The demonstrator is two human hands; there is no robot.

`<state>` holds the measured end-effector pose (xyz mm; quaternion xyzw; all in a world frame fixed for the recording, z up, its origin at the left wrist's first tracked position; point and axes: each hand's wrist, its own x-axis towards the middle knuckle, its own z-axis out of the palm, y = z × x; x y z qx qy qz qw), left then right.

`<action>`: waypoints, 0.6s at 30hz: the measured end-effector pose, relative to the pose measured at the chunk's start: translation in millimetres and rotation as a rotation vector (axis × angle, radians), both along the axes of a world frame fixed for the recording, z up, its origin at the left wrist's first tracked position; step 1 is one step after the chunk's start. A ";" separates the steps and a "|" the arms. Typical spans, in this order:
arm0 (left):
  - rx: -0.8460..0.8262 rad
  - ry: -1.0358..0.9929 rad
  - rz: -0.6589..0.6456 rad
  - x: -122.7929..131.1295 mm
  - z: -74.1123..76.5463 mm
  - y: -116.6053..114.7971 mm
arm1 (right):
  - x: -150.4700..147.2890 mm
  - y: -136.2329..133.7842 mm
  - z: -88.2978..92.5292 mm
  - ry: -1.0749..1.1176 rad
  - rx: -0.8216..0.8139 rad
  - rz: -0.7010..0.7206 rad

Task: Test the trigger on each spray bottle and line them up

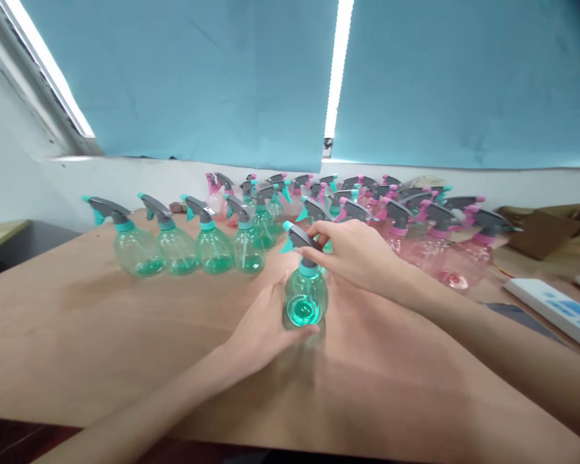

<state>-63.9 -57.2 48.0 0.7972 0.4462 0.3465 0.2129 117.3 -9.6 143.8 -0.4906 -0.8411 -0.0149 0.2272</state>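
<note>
My left hand [265,322] wraps around the body of a green spray bottle [304,299], tilted so its round base faces me. My right hand [355,251] grips the bottle's grey trigger head [300,237] with its teal nozzle pointing left. The bottle is held just above the wooden table [101,335], in the middle of the view. Both hands are closed on this one bottle.
A row of several green spray bottles [174,241] stands at the left. Behind and to the right stand several pink spray bottles [415,225] crowded together. A white and blue flat box [558,309] and brown cardboard [541,229] lie at the right. Blue blinds hang behind.
</note>
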 end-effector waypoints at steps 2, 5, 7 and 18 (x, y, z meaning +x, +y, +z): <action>-0.032 -0.035 -0.070 13.6 -2.2 0.0 | 10.6 -7.5 -1.0 0.026 -0.012 -0.005; -0.062 -0.053 -0.110 28.9 -9.5 2.6 | 28.9 -13.9 -4.4 0.111 -0.076 0.048; -0.061 -0.056 -0.105 36.8 -16.7 3.8 | 43.2 -16.3 -8.6 0.213 -0.132 0.115; 0.020 0.009 -0.102 88.4 -33.2 1.1 | 95.0 -23.4 -54.1 0.625 -0.272 0.293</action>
